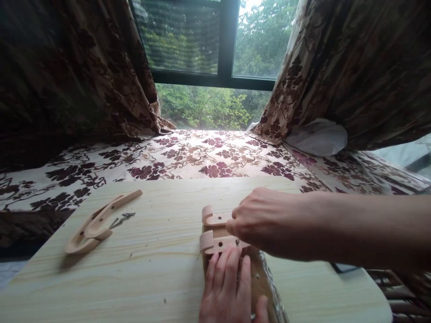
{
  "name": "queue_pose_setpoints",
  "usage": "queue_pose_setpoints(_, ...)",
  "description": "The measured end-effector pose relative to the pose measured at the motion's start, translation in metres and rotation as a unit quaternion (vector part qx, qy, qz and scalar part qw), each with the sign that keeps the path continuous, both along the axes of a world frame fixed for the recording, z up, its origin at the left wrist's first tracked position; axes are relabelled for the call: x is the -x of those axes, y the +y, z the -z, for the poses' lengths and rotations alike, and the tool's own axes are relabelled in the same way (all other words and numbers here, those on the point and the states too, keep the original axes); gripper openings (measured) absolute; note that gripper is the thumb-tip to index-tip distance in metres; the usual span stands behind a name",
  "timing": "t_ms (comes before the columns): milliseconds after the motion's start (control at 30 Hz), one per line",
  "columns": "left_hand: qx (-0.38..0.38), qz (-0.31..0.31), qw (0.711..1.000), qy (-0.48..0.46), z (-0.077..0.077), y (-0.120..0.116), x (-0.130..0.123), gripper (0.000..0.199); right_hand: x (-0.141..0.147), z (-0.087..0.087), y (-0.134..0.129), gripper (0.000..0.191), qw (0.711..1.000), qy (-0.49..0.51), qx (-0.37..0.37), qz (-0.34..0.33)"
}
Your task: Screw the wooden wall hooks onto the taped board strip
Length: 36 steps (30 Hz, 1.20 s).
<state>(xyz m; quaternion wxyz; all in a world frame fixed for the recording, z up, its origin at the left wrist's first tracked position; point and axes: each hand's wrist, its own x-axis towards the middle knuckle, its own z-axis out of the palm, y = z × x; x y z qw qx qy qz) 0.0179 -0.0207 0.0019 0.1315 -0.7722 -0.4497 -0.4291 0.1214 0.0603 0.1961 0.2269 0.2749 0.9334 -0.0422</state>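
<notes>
A brown wooden board (261, 287) with a rough bark edge lies on the table. Across it sit two pale curved wooden hooks, a nearer hook (211, 243) and a farther hook (212, 218), with dark holes along them. A small screw (237, 242) stands in a hole of the nearer one. My left hand (227, 285) rests on the board with fingers stretched out, their tips against the nearer hook. Closed above the hooks is my right hand (251, 215), its fingers bent down near the screw; what they hold, if anything, is hidden.
Two more curved wooden hooks (101, 222) lie overlapping at the left, beside a small pile of screws (123, 219). The pale wooden table (151, 282) has small dark bits on it. Behind are a floral cloth (215, 154), curtains and a white plastic bag (319, 137).
</notes>
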Motion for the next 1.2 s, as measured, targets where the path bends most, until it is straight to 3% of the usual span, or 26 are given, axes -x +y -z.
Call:
queue_pose_setpoints(133, 0.027, 0.000, 1.000, -0.014, -0.002, -0.001, 0.001, 0.037, -0.007, 0.010, 0.000, 0.012, 0.999, 0.027, -0.015, -0.042)
queue_pose_setpoints(367, 0.003, 0.043, 0.994, 0.097, -0.007, 0.002, 0.016, 0.036, -0.007, 0.011, -0.003, 0.015, 0.991, 0.027, -0.033, 0.126)
queue_pose_setpoints(433, 0.003, 0.037, 0.994, 0.103, -0.009, 0.001, 0.017, 0.036, -0.004, 0.005, -0.004, 0.008, 0.994, 0.011, -0.015, 0.111)
queue_pose_setpoints(567, 0.009, 0.025, 0.993, 0.111, -0.009, -0.001, 0.015, 0.036, -0.003, 0.001, -0.005, 0.007, 1.000, 0.011, -0.015, 0.005)
queue_pose_setpoints(700, 0.022, 0.023, 0.993, 0.115, -0.004, 0.000, 0.014, 0.037, -0.005, 0.007, -0.004, 0.017, 0.998, 0.026, -0.026, -0.060)
queue_pose_setpoints(800, 0.027, 0.030, 0.992, 0.122, -0.004, 0.001, 0.015, 0.038, -0.004, 0.013, -0.002, 0.018, 0.998, 0.024, -0.017, -0.046)
queue_pose_setpoints(967, 0.022, 0.049, 0.991, 0.119, -0.008, 0.001, 0.018, 0.041, -0.004, 0.016, 0.004, 0.013, 0.994, 0.049, -0.052, 0.086)
queue_pose_setpoints(1033, 0.021, 0.053, 0.991, 0.122, -0.009, 0.001, 0.018, 0.041, -0.004, 0.013, 0.004, 0.012, 0.992, 0.037, -0.058, 0.110)
queue_pose_setpoints(1100, 0.017, 0.046, 0.992, 0.120, -0.009, 0.001, 0.017, 0.039, -0.003, 0.008, 0.002, 0.008, 0.994, 0.021, -0.055, 0.092)
queue_pose_setpoints(1200, 0.015, 0.034, 0.993, 0.113, -0.006, -0.001, 0.013, 0.037, -0.002, 0.006, -0.003, 0.009, 0.998, 0.020, -0.060, 0.013)
